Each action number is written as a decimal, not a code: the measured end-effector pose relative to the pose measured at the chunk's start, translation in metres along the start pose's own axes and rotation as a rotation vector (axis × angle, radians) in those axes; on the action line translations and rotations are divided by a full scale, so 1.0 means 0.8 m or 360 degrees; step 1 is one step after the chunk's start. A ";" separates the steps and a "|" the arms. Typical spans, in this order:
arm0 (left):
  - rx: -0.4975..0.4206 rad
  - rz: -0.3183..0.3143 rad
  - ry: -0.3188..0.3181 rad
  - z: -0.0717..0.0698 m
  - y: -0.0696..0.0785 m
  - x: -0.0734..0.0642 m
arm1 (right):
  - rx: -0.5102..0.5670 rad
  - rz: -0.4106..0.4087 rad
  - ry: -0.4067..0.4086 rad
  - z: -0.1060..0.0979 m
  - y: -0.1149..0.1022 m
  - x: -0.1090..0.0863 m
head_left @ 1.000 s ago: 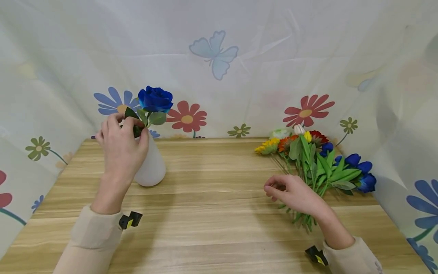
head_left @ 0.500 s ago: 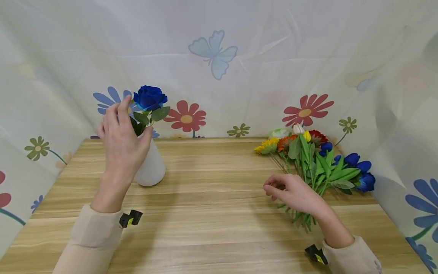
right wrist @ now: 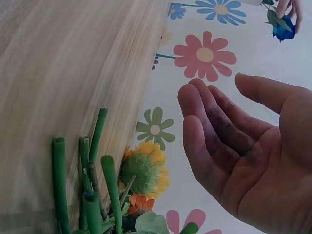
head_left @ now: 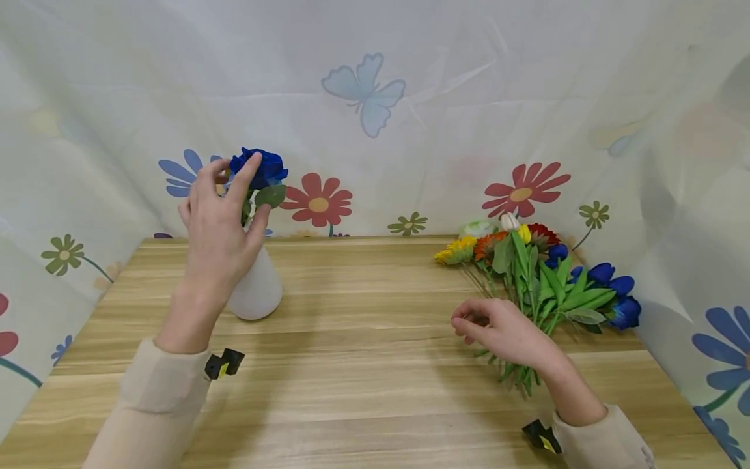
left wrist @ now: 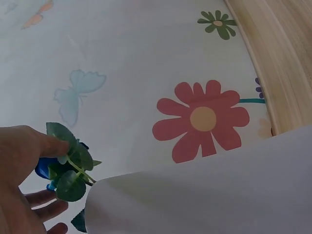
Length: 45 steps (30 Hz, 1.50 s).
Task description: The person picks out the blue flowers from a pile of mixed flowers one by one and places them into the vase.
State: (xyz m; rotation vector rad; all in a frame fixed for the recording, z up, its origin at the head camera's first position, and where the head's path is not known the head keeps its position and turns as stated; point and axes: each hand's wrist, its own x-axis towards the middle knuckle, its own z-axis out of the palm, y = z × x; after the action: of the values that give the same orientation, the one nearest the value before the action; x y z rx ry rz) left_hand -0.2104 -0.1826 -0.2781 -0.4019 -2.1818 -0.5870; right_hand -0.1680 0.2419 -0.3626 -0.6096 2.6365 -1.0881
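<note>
A single blue rose [head_left: 271, 170] stands in a white vase [head_left: 256, 290] on the left of the table. My left hand [head_left: 219, 228] is at the flower, its index finger against the petals and its thumb beside a green leaf. In the left wrist view, the rose's leaves [left wrist: 72, 191] show near the thumb, with the other fingers spread apart behind; the vase [left wrist: 204, 190] fills the lower right. My right hand [head_left: 500, 331] hangs loosely curled, holding nothing, beside the stems of a bunch of artificial flowers [head_left: 562, 296].
The bunch on the right has yellow, orange, red, white and blue heads, with its stems [right wrist: 100, 190] pointing toward the near edge. Wooden tabletop [head_left: 363, 365] spreads between vase and bunch. A printed floral curtain [head_left: 433, 130] stands behind the table.
My left hand first let go near the rose's leaves, spreading its fingers, then moved up and right onto the blue head. The rose tilted slightly. My right hand has stayed still.
</note>
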 end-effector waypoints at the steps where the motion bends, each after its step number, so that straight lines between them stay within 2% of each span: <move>1: 0.0005 -0.0013 -0.0005 -0.001 0.000 0.001 | 0.0001 0.0002 -0.0001 0.000 0.000 0.000; 9: 0.0030 -0.0167 -0.0064 -0.010 -0.004 0.004 | -0.0006 0.0013 0.0004 0.001 -0.001 0.002; 18: 0.0097 -0.0219 -0.0072 -0.013 -0.010 0.002 | 0.0011 0.0012 -0.0002 0.002 0.001 0.001; 23: 0.0177 -0.0285 -0.0091 -0.017 -0.013 0.003 | 0.0002 -0.0003 0.0010 0.001 0.004 0.000; 29: 0.0202 -0.0370 -0.0143 -0.021 -0.015 0.000 | -0.0005 0.0006 0.0000 -0.002 0.006 0.000; 35: 0.0212 -0.0445 -0.0172 -0.022 -0.019 -0.003 | -0.0041 0.0055 0.0018 -0.008 0.009 -0.002; 40: 0.0147 -0.0506 -0.0163 -0.023 -0.023 -0.002 | -0.0055 0.0119 0.0051 -0.017 0.014 -0.008; 45: 0.0138 -0.0512 -0.0138 -0.024 -0.023 0.000 | -0.0080 0.0206 0.0105 -0.029 0.019 -0.014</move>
State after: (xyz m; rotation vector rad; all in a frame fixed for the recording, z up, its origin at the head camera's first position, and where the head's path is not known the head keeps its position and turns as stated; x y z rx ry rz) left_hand -0.2067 -0.2085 -0.2723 -0.0284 -2.3650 -0.6544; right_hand -0.1707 0.2713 -0.3567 -0.4126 2.7239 -1.0245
